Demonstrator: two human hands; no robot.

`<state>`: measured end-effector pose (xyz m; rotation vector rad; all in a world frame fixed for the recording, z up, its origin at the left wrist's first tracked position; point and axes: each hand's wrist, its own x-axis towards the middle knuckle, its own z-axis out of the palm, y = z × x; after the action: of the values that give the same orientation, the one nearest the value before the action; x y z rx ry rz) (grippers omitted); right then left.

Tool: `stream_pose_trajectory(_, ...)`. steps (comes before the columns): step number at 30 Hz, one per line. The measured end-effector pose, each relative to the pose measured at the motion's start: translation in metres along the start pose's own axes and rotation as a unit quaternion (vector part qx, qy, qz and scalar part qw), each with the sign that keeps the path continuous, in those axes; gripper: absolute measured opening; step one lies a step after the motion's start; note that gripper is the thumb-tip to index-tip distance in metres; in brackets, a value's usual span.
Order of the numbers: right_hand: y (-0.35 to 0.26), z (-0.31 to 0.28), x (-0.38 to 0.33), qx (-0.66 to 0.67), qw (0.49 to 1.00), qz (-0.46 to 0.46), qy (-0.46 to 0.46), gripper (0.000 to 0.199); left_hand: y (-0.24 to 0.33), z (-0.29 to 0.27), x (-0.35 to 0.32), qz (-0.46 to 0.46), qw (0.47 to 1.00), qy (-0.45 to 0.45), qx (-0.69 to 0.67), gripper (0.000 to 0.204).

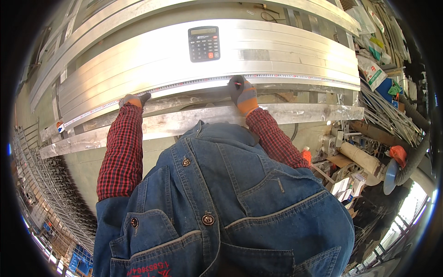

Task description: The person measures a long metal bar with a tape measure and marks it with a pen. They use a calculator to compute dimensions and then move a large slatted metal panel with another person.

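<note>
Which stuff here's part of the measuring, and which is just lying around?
Part of it, by the look of it:
tape measure, laid out along the strips
flat metal strips
calculator, likely, lying on them
left hand and right hand, gloved, at the tape

Just lying about:
white sack
thin rods
beige roll
</note>
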<state>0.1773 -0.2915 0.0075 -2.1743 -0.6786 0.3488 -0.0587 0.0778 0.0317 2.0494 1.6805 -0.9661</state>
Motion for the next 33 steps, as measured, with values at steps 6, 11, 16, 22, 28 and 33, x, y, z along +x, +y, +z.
stream_pose_trajectory(6,0.007,0.005,0.001,0.029,1.000,0.004,0.007,0.016,0.001,-0.003,-0.006,0.014,1.000,0.008,0.004,0.092)
stream_pose_trajectory(11,0.013,0.009,0.002,0.022,1.000,0.000,0.015,0.017,-0.002,-0.004,-0.005,0.027,1.000,-0.011,-0.009,0.105)
stream_pose_trajectory(16,0.008,0.007,0.003,0.016,1.000,-0.009,0.015,0.016,0.002,-0.003,-0.007,0.015,1.000,0.017,0.008,0.092)
stream_pose_trajectory(22,0.012,0.004,0.000,-0.019,1.000,0.004,0.006,0.012,-0.003,-0.003,-0.004,0.026,1.000,0.004,-0.001,0.097)
stream_pose_trajectory(28,0.007,0.014,-0.020,0.043,0.991,-0.025,-0.126,0.014,-0.008,0.005,0.002,0.034,0.998,0.038,-0.030,0.103)
stream_pose_trajectory(33,-0.018,0.013,-0.035,-0.022,0.957,-0.149,-0.249,0.018,-0.011,0.010,0.014,0.039,0.998,0.034,-0.025,0.101)
